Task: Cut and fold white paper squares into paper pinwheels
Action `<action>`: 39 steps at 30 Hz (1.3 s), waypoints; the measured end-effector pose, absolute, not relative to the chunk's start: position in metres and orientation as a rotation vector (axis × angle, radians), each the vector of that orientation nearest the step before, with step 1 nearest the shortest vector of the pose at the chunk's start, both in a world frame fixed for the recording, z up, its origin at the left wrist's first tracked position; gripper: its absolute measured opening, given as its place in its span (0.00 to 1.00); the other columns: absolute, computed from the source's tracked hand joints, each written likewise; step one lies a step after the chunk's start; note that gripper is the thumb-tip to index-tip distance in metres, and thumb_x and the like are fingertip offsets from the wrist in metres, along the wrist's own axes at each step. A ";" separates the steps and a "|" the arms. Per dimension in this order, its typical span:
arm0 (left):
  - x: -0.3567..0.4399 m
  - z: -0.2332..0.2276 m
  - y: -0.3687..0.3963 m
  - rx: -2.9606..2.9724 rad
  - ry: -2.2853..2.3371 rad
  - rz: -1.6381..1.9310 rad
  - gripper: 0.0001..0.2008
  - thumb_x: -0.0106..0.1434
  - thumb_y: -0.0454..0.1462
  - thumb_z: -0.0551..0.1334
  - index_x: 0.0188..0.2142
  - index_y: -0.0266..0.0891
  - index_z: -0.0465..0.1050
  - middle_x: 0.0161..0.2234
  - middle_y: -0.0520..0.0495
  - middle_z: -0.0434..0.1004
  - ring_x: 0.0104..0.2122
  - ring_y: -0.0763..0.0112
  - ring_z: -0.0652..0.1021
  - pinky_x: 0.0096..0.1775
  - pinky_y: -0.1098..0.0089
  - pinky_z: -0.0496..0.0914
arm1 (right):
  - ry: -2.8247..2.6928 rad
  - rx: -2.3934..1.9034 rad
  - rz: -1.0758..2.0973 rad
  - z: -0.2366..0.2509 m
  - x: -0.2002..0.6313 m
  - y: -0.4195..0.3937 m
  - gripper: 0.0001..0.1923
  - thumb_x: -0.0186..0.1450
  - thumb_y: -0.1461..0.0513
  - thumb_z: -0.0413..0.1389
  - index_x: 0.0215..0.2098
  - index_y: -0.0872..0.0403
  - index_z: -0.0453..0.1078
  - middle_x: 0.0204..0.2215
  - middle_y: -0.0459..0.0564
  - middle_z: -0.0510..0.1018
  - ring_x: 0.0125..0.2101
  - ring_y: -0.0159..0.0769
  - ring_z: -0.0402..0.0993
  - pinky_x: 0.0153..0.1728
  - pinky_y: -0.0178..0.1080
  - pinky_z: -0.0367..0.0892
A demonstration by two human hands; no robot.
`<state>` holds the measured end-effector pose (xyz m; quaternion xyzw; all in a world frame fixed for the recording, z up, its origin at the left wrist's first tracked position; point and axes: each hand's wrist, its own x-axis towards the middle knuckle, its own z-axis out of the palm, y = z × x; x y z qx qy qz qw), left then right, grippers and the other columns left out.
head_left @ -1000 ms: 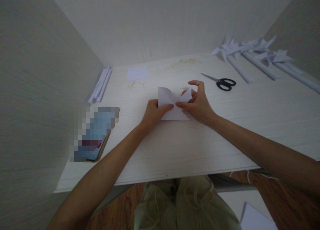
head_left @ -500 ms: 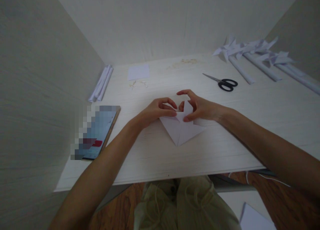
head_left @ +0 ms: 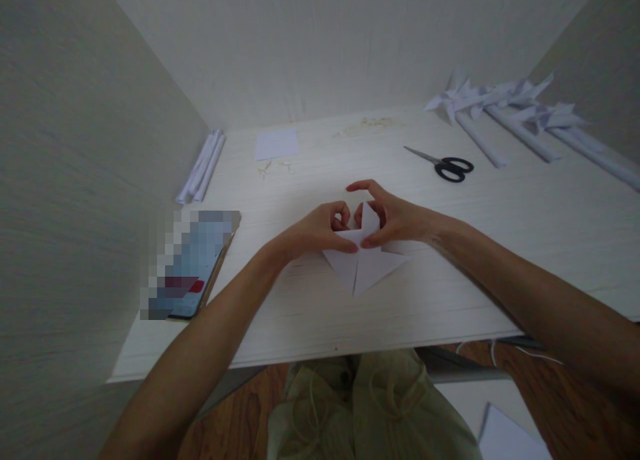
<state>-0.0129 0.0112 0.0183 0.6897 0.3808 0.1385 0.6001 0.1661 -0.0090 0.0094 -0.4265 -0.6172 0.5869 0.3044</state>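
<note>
A white sheet of paper (head_left: 377, 268), cut or folded into pointed flaps, is held just above the table between my two hands. My left hand (head_left: 327, 228) pinches its left side, thumb on top and fingers curled behind. My right hand (head_left: 395, 215) grips the right side, its thumb pressed near the middle beside the left thumb and its index finger arched above. One flap stands up between the fingers of my right hand. A slit or fold line runs from the middle towards the point nearest me. The fingertips behind the paper are partly hidden.
Black-handled scissors (head_left: 451, 169) lie right of centre. Paper pinwheels on rolled sticks (head_left: 523, 133) rest at the back right. Rolled paper tubes (head_left: 203, 167) and a phone (head_left: 203, 267) are at left. A square paper (head_left: 277, 144) and rubber bands (head_left: 274, 169) lie behind.
My left thumb has slid towards the middle of the paper, and its fingers have curled in more. Both thumbs are now closer together. My right hand has shifted slightly left.
</note>
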 end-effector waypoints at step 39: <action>-0.012 0.006 0.021 0.891 1.061 1.113 0.20 0.34 0.33 0.67 0.23 0.39 0.56 0.22 0.54 0.71 0.23 0.73 0.73 0.27 0.71 0.68 | -1.488 -0.908 0.917 -0.006 0.169 -0.003 0.12 0.57 0.54 0.54 0.39 0.47 0.70 0.43 0.47 0.72 0.36 0.33 0.72 0.34 0.38 0.69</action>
